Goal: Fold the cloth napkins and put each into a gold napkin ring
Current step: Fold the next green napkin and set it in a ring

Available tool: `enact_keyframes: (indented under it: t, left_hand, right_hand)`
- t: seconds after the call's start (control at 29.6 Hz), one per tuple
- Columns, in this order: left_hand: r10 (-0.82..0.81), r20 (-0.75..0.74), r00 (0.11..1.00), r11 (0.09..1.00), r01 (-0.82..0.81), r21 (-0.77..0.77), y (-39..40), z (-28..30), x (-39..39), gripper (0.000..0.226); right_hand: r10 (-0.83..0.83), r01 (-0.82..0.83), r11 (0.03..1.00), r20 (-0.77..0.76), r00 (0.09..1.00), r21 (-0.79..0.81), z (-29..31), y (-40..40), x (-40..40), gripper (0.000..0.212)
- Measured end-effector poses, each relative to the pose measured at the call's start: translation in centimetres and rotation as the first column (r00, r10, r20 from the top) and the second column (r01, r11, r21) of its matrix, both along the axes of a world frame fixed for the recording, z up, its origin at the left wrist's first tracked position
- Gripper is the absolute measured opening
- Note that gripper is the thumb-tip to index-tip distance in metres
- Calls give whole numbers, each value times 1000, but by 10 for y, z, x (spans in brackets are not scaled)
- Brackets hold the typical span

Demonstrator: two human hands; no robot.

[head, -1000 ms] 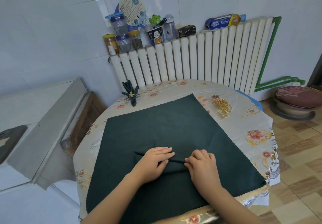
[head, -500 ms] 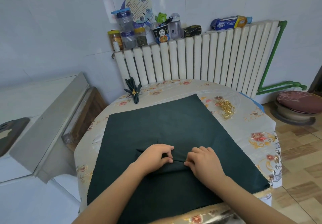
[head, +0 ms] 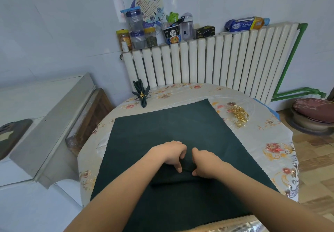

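Between both hands' fingers (head: pixel 180 156), napkin (head: pixel 162 128) fold.

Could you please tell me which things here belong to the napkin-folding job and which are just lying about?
Job: dark green napkin pinched by left hand and right hand; pile of gold rings; finished ringed napkin.

Lying about: jars, noodle cup, frog toy, kitchen wrap pack, all on the radiator.
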State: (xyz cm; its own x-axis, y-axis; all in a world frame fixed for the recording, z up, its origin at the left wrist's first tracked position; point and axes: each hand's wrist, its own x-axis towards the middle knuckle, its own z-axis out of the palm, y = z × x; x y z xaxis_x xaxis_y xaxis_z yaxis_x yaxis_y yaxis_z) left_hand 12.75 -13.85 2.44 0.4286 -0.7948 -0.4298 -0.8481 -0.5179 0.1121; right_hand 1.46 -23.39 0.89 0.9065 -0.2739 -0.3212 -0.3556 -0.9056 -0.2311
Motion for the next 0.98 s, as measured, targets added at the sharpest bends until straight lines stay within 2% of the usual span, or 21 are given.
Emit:
enact_keyframes:
  t: [0.1,0.27,0.64,0.74,0.88,0.98]
  left_hand:
    - [27,-10,1000,997,-26,73,-2,2,1,54]
    - [-10,14,1000,990,8,140,-6,3,-2,58]
    - [6,-35,999,996,-3,89,6,14,-4,52]
    - [21,13,1000,993,-22,112,8,15,-6,58]
    - [-60,83,995,992,50,112,8,17,-15,51]
    - [-69,87,994,993,60,98,12,20,-19,41]
  right_hand:
    - [7,-10,1000,-84,996,-25,5,1,2,47]
    - [73,-84,994,-146,987,-73,11,3,6,36]
    - [96,-100,993,-70,993,-61,4,7,-4,20]
    - [124,-126,987,-22,992,-95,1,9,-8,14]
    - [141,-122,975,91,986,-188,-6,14,-16,28]
    - [170,-140,970,144,975,-197,-9,16,-23,17]
